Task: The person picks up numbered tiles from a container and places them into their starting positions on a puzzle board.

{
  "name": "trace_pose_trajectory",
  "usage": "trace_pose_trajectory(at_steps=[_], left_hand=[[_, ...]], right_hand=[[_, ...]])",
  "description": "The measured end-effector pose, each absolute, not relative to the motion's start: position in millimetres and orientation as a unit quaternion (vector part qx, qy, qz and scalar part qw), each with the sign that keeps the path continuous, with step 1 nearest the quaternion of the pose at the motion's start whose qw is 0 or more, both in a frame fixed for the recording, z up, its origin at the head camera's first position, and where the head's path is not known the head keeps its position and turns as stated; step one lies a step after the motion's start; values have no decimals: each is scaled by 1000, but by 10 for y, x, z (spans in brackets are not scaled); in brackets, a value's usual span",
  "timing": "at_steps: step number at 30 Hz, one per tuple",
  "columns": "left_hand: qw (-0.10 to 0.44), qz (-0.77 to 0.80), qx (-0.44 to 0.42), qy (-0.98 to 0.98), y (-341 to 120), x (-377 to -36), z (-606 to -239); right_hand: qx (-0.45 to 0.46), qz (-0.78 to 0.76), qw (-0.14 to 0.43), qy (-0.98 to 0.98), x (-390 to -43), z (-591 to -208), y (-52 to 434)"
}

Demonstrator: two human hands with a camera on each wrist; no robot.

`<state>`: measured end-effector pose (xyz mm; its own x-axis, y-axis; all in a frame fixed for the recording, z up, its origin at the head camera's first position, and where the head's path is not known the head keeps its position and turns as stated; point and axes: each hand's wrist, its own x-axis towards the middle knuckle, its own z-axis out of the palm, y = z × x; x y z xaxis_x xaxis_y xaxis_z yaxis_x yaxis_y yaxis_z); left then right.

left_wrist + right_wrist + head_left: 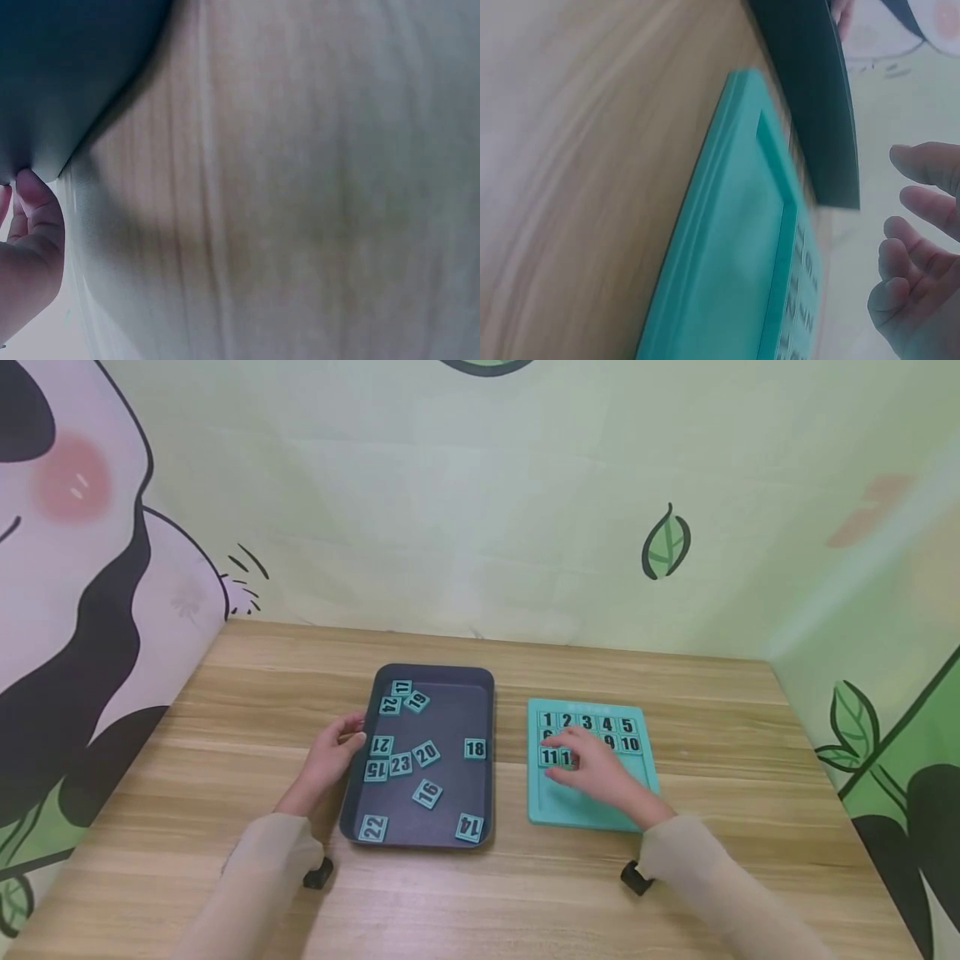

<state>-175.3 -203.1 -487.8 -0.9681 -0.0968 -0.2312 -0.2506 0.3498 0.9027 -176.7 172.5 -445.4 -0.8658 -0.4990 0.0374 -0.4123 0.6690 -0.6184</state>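
At the left side of a dark tray (pixel 450 718), my left hand (pixel 327 756) holds the rim between thumb and fingers; the fingertips are partly hidden by the tray edge. The left wrist view shows the thumb (pixel 37 202) against the tray's wall. My right hand (pixel 592 768) hovers over a teal number board (pixel 570 810), its fingers loosely bent and apart, nothing between them. The right wrist view shows these fingers (pixel 922 206) spread above the board. Rows of number tiles fill the board's upper part; the hand covers several of them.
Loose number tiles lie in the tray, among them 18 (pixel 475 748), 16 (pixel 427 793) and 14 (pixel 469 827), some turned sideways or upside down. Tray and board stand side by side on a wooden table (pixel 510 893). A printed wall backdrop (pixel 450 527) rises behind the table.
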Motion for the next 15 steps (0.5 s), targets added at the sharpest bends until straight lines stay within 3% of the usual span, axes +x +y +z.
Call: trace_pose_trajectory(at_steps=[15], left_hand=[[60,568,-99,815,-2031,-1752,-4879]], right_hand=[[-373,-257,108,885,-1659,-4407,1112]])
